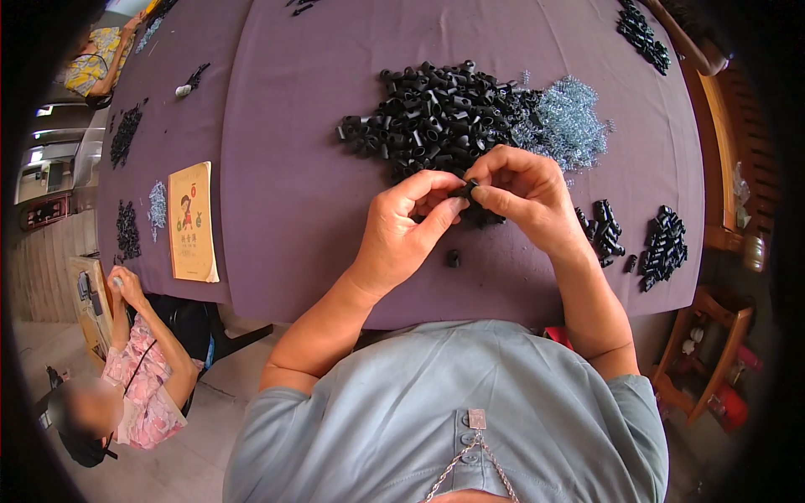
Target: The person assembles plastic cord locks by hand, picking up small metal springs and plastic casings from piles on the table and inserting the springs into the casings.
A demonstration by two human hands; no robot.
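Over the purple tablecloth (302, 151), my left hand (412, 220) and my right hand (527, 194) meet at their fingertips. Both pinch a small black part (466, 189) between thumb and fingers. Just beyond them lies a large heap of black tubular pieces (428, 113), and against its right side is a pile of clear bluish springs (574, 121). One loose black piece (454, 258) rests near my left wrist. Right of my right hand are two groups of longer black parts, a smaller one (600, 230) and a larger one (665, 249).
A yellow booklet (193, 222) lies on the left. Beyond it are small black piles (127, 230) and springs (158, 208). One person in pink (151, 377) sits at lower left, another in yellow (94, 63) at upper left. A wooden rack (704, 356) stands at lower right.
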